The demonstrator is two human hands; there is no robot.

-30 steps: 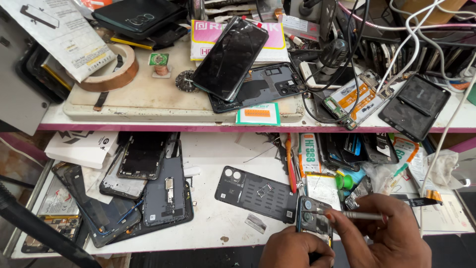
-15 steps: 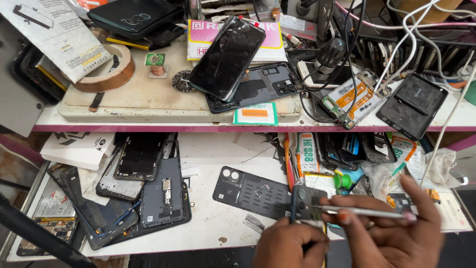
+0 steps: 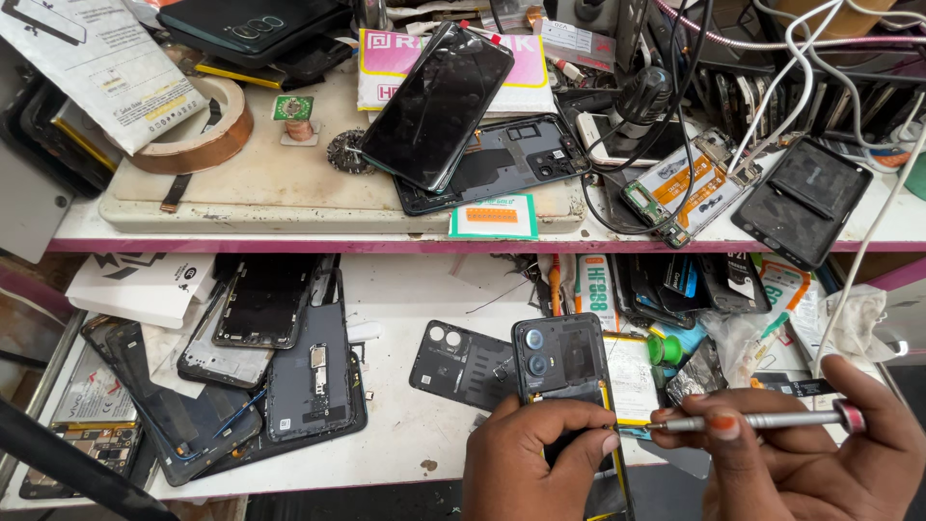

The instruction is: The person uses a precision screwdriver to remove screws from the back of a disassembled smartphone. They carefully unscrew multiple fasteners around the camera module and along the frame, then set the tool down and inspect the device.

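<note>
Near the desk's (image 3: 405, 434) front edge, the left hand (image 3: 535, 463) grips an upright phone (image 3: 564, 362) whose back cover seems already off, while the right hand (image 3: 820, 463) pinches a screwdriver (image 3: 752, 421), tip at the phone's right edge, screws probably remaining.

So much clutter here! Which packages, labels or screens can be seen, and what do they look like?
Pink-and-yellow pack: upper shelf, flat, under a dark phone.
Green-edged orange label: shelf front, small rectangle.
White leaflet: upper left, printed paper.
White box: lower left, black marks.
</note>
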